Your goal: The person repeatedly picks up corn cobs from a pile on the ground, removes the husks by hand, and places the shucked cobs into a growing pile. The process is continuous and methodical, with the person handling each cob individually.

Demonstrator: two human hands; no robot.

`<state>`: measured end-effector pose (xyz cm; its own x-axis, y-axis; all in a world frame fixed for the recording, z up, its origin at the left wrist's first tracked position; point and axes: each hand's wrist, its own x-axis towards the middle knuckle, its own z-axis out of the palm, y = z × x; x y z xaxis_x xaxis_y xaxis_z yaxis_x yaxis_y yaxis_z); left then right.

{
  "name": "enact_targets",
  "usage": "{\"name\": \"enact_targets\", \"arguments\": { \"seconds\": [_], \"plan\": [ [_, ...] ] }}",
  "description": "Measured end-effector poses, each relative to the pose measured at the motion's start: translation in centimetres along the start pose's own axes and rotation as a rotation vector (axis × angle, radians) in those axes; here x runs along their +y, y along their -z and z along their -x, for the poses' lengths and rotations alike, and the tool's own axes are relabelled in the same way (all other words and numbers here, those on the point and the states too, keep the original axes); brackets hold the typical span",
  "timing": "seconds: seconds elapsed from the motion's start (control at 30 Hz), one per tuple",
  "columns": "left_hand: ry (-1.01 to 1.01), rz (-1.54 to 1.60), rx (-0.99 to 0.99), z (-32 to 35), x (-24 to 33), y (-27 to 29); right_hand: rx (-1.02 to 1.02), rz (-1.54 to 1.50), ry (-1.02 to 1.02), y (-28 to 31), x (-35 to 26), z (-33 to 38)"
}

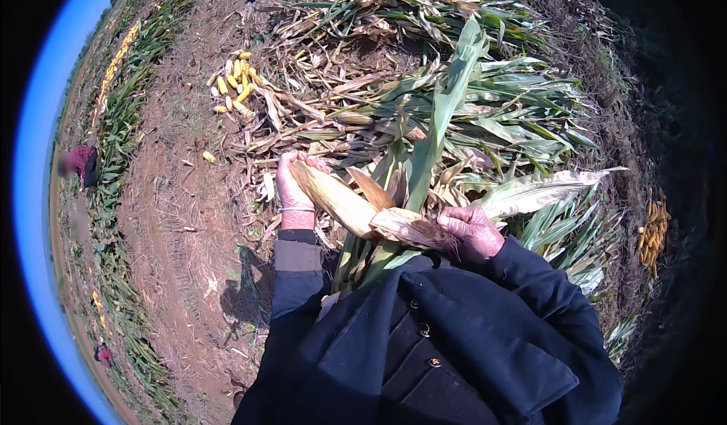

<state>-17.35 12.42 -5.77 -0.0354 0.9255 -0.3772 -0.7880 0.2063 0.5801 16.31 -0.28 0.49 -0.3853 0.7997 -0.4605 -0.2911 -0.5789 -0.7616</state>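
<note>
Clearly both hands share one corn ear, which lies slantwise between them, its long axis running from far left down to near right. The left hand wraps its fingers around the far-left tip; the right hand has fingers pressed together, pinching the dry husk at the near-right butt. Cut stalks lie heaped beyond, and a pile of yellow cobs sits far left.
</note>
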Motion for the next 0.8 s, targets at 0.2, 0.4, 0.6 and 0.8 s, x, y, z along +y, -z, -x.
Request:
{"name": "enact_targets", "arguments": {
  "seconds": [0.2,0.4,0.6,0.8],
  "plan": [
    [0.047,0.050,-0.097,-0.5,-0.9,-0.6,0.144,-0.158,-0.086,2.7,-0.6,4.5],
    [-0.199,-0.252,-0.188,1.1,-0.5,-10.4,-0.205,0.971,0.368,-2.6,-10.3,0.1],
    [-0.089,-0.074,-0.328,2.3,-2.0,-13.3,-0.155,0.549,0.386,-2.8,-4.9,-10.3],
    [0.239,0.087,-0.442,0.3,-2.0,-11.9,-0.325,0.456,0.218,-3.8,-1.8,-11.0]
  ]
}}
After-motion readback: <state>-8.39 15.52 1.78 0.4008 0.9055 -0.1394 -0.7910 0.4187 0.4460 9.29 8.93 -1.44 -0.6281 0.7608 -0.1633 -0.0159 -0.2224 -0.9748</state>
